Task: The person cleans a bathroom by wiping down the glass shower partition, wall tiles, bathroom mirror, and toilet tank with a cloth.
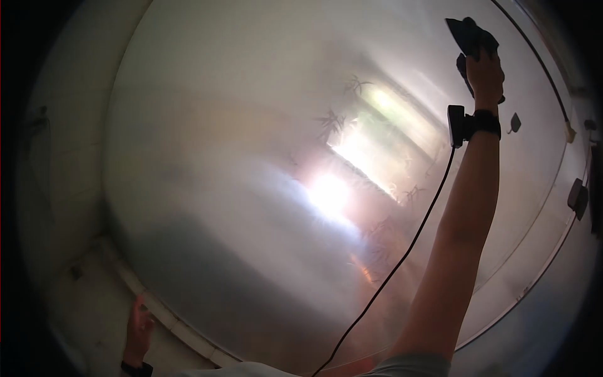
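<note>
My right hand (485, 72) is raised high at the upper right, its fingers closed on a dark cloth (468, 38) that lies against a large glossy panel (220, 138). A black strap with a small device (456, 125) and a cable is on the right wrist. Low at the left, my left hand (139, 323) is held up near the panel's lower edge, fingers apart, with nothing seen in it. A dark band circles that wrist.
A small dark hook (514, 122) is on the panel right of my arm. A dark rail (534, 53) runs along the upper right. A pale ledge (166, 317) borders the panel at lower left. The black cable (402, 261) hangs across the panel.
</note>
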A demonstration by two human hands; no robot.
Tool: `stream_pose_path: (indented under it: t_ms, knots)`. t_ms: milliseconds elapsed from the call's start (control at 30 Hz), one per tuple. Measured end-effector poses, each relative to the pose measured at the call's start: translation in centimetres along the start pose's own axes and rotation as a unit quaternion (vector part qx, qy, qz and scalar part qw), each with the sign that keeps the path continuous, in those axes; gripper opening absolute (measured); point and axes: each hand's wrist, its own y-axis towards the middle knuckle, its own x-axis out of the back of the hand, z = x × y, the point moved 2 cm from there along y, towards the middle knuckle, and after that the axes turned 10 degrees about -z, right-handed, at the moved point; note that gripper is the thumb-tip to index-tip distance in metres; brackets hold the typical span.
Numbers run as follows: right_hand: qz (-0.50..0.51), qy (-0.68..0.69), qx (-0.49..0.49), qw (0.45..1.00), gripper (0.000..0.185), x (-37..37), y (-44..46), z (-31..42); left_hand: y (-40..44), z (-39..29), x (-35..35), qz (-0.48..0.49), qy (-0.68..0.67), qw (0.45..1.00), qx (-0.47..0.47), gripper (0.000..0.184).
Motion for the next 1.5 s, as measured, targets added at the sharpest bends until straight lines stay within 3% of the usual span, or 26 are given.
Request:
stream_pose_path:
  t_ms: [67,167,267,333,433,467,567,633,700,733,767,800,833,900,967,1033,1067,1133,1167,1200,1267,1367,1400,1467,1500]
  knots:
    - [0.018,-0.031,-0.002,0.999,0.048,1.5,-1.3,4.1,-0.9,0.3,1.5,-0.006,0.02,0.999,0.045,0.088]
    - [-0.109,0.108,0.192,0.969,0.037,2.1,-9.6,14.4,-0.7,3.2,1.7,-0.053,0.005,0.999,-0.002,0.089]
    - [0.029,0.243,0.299,0.922,0.038,8.6,-23.3,27.0,1.8,1.8,1.7,-0.008,-0.026,0.998,0.049,0.091]
    - [0.159,0.317,0.412,0.84,0.043,12.6,-33.6,32.4,3.3,3.4,1.4,0.048,-0.007,0.999,-0.013,0.09]
    - [0.226,0.381,0.549,0.709,0.042,18.1,-45.3,36.0,4.8,1.7,3.0,0.081,-0.034,0.996,0.016,0.088]
    - [0.236,0.39,0.588,0.668,0.037,19.1,-46.7,36.4,5.2,1.5,4.3,0.087,-0.036,0.995,0.016,0.088]
    - [0.297,0.443,0.572,0.623,0.034,17.8,-43.1,35.8,7.5,2.0,7.9,0.112,0.023,0.993,-0.016,0.088]
    - [0.223,0.438,0.468,0.735,0.031,14.1,-37.1,34.4,8.2,5.6,10.5,0.043,-0.023,0.999,-0.001,0.089]
    - [0.108,0.366,0.389,0.839,0.033,10.8,-25.8,31.5,8.9,5.4,12.4,0.042,-0.019,0.999,0.029,0.09]
    - [0.08,0.295,0.344,0.888,0.035,9.4,-20.0,29.3,9.0,5.5,13.4,0.035,-0.012,0.997,0.067,0.091]
    - [0.112,0.233,0.278,0.925,0.042,8.3,-14.8,26.6,9.1,6.0,14.1,0.028,0.006,0.999,0.039,0.092]
    - [0.06,0.249,0.233,0.938,0.05,5.2,-10.6,22.8,9.0,5.9,14.6,0.025,0.003,0.999,0.041,0.092]
    - [-0.027,0.154,0.218,0.963,0.047,2.8,-6.8,18.9,8.9,5.6,15.2,0.009,0.008,0.999,0.033,0.091]
    - [0.022,-0.03,0.069,0.997,0.051,-1.1,-0.5,11.3,8.9,5.2,15.5,-0.015,0.014,0.999,0.027,0.091]
    - [0.036,-0.047,-0.024,0.998,0.058,-4.3,2.3,7.1,8.3,6.2,15.9,-0.053,0.013,0.998,0.039,0.092]
    - [-0.049,-0.093,0.034,0.994,0.051,-3.6,0.2,11.4,8.0,5.6,15.9,-0.056,0.002,0.996,0.067,0.092]
    - [-0.043,-0.105,0.066,0.991,0.049,-2.5,-1.3,15.1,7.8,5.8,15.9,-0.05,-0.012,0.995,0.091,0.093]
    - [-0.091,-0.048,0.135,0.986,0.046,1.4,-6.9,25.8,8.0,7.4,16.2,-0.047,-0.02,0.994,0.092,0.092]
    - [-0.093,0.018,0.198,0.976,0.048,2.3,-10.2,30.4,8.2,8.2,16.1,-0.038,-0.031,0.995,0.091,0.09]
    - [-0.015,0.093,0.2,0.975,0.049,4.5,-14.4,35.0,8.6,8.0,16.0,-0.032,-0.026,0.995,0.095,0.09]
    - [0.093,0.21,0.297,0.927,0.046,8.3,-24.0,41.8,9.8,6.2,15.6,-0.016,-0.05,0.997,0.055,0.088]
    - [0.195,0.383,0.445,0.786,0.041,13.8,-40.2,47.8,10.4,5.2,15.7,-0.026,-0.033,0.997,0.061,0.09]
    - [0.225,0.393,0.522,0.722,0.042,15.8,-43.6,48.5,10.2,4.9,16.2,-0.023,-0.031,0.998,0.055,0.091]
    - [0.259,0.419,0.584,0.645,0.042,17.2,-46.7,49.7,10.1,4.6,17.4,-0.022,-0.02,0.998,0.055,0.092]
    - [0.258,0.419,0.583,0.647,0.042,16.8,-45.7,50.1,10.1,4.6,18.0,-0.017,-0.008,0.998,0.058,0.093]
